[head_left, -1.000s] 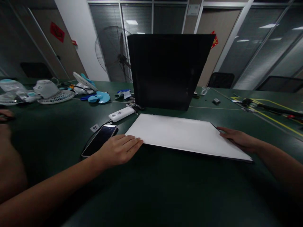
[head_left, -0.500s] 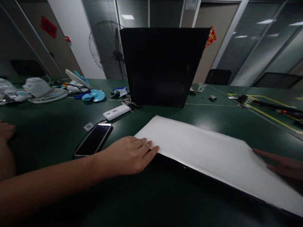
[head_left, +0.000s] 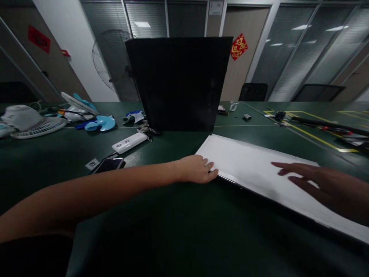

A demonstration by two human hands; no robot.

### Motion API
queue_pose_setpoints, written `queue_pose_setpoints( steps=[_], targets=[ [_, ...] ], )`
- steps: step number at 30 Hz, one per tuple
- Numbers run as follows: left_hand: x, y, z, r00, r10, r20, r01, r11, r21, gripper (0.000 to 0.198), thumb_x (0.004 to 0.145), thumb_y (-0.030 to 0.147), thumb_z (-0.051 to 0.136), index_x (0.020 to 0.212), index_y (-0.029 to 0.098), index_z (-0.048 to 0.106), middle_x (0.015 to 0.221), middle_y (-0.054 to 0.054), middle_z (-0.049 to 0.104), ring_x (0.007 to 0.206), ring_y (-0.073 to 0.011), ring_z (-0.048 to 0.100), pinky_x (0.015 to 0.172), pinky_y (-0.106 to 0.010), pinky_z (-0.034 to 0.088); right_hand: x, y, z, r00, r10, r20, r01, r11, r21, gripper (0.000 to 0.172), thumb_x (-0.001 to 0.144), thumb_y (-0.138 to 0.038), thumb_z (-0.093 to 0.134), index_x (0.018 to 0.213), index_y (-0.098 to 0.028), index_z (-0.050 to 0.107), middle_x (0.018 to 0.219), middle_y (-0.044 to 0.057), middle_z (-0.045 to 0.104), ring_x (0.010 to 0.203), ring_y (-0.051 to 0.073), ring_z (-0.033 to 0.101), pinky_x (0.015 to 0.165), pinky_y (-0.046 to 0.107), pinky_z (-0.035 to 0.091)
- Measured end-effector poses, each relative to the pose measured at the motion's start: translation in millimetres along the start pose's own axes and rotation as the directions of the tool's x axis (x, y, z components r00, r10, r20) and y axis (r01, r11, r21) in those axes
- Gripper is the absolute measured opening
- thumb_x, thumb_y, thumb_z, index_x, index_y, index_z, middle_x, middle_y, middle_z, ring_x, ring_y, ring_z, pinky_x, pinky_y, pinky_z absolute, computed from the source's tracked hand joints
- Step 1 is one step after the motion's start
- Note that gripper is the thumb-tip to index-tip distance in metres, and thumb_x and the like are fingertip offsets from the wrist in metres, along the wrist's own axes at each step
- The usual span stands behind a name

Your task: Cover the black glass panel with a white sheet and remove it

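A large flat panel with a white sheet-like top [head_left: 245,157] and a thin dark edge lies at an angle on the right half of the dark green table. My left hand [head_left: 197,168] is at its left corner, fingers bent over the near edge; the thumb is hidden. Over the panel's right part hovers my right hand [head_left: 323,182], fingers apart and holding nothing; whether a fingertip touches the white surface I cannot tell. Behind the panel a big black screen-like board [head_left: 178,84] stands upright.
A phone [head_left: 109,164], partly behind my left forearm, lies by a white power bank [head_left: 129,143] and cable. At the left are white fan parts [head_left: 24,117] and blue fan blades [head_left: 103,123]. Far right, yellow tape marks and dark rod-like items [head_left: 319,124].
The panel and my left hand have moved right relative to the black board. My right hand has come from the panel's right edge to above its surface. A hand at the far left has left view.
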State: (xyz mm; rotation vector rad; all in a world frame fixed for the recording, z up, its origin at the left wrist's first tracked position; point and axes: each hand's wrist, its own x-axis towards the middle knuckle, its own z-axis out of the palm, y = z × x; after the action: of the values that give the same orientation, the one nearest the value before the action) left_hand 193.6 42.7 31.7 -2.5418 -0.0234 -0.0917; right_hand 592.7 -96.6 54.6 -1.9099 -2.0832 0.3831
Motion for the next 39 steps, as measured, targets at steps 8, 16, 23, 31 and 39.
queue_pose_setpoints(
  steps=[8, 16, 23, 31, 39],
  targets=[
    [65.4, -11.4, 40.0, 0.993, 0.054, -0.102, -0.059, 0.997, -0.046, 0.038, 0.103, 0.016, 0.054, 0.139, 0.015, 0.063, 0.136, -0.019, 0.070, 0.112, -0.0263, 0.073, 0.086, -0.037, 0.054, 55.4, -35.0, 44.1, 0.925, -0.321, 0.205, 0.362, 0.909, -0.205, 0.053, 0.102, -0.051, 0.041, 0.149, -0.038, 0.061, 0.165, -0.002, 0.041, 0.145, 0.032, 0.049, 0.122, 0.058, 0.039],
    [102.1, -17.0, 66.4, 0.993, -0.002, -0.120, -0.009, 0.996, -0.094, 0.042, 0.104, 0.012, 0.048, 0.144, 0.020, 0.061, 0.149, -0.010, 0.063, 0.135, -0.0237, 0.060, 0.101, -0.037, 0.046, 50.6, -8.0, 63.8, 0.947, -0.253, 0.200, 0.295, 0.930, -0.219, 0.065, 0.103, -0.059, 0.040, 0.162, -0.033, 0.046, 0.168, 0.002, 0.035, 0.148, 0.033, 0.044, 0.124, 0.056, 0.035],
    [117.2, -17.0, 64.5, 0.958, 0.035, -0.286, -0.030, 0.999, 0.019, 0.030, 0.106, 0.011, 0.045, 0.107, 0.013, 0.074, 0.108, -0.016, 0.076, 0.094, -0.0233, 0.070, 0.074, -0.035, 0.044, 48.7, 14.5, 68.3, 0.966, -0.188, 0.177, 0.233, 0.931, -0.280, 0.074, 0.102, -0.064, 0.039, 0.168, -0.035, 0.030, 0.172, 0.001, 0.024, 0.156, 0.034, 0.026, 0.126, 0.061, 0.026],
    [133.3, -20.3, 72.4, 0.971, 0.004, -0.240, -0.005, 1.000, 0.000, 0.027, 0.105, 0.010, 0.045, 0.112, 0.010, 0.071, 0.092, -0.016, 0.077, 0.082, -0.0218, 0.071, 0.071, -0.033, 0.041, 56.5, 22.9, 58.6, 0.970, -0.167, 0.175, 0.208, 0.947, -0.245, 0.072, 0.101, -0.065, 0.039, 0.168, -0.037, 0.030, 0.171, 0.001, 0.024, 0.155, 0.035, 0.028, 0.124, 0.064, 0.026],
    [147.4, -26.7, 79.0, 0.992, -0.003, -0.126, 0.006, 1.000, 0.022, 0.035, 0.104, 0.013, 0.048, 0.135, 0.010, 0.065, 0.100, -0.016, 0.079, 0.088, -0.0245, 0.074, 0.083, -0.037, 0.045, 64.5, 34.4, 59.5, 0.980, -0.088, 0.181, 0.135, 0.955, -0.263, 0.074, 0.101, -0.068, 0.035, 0.169, -0.038, 0.025, 0.173, 0.000, 0.017, 0.158, 0.035, 0.019, 0.122, 0.068, 0.024]
  ],
)
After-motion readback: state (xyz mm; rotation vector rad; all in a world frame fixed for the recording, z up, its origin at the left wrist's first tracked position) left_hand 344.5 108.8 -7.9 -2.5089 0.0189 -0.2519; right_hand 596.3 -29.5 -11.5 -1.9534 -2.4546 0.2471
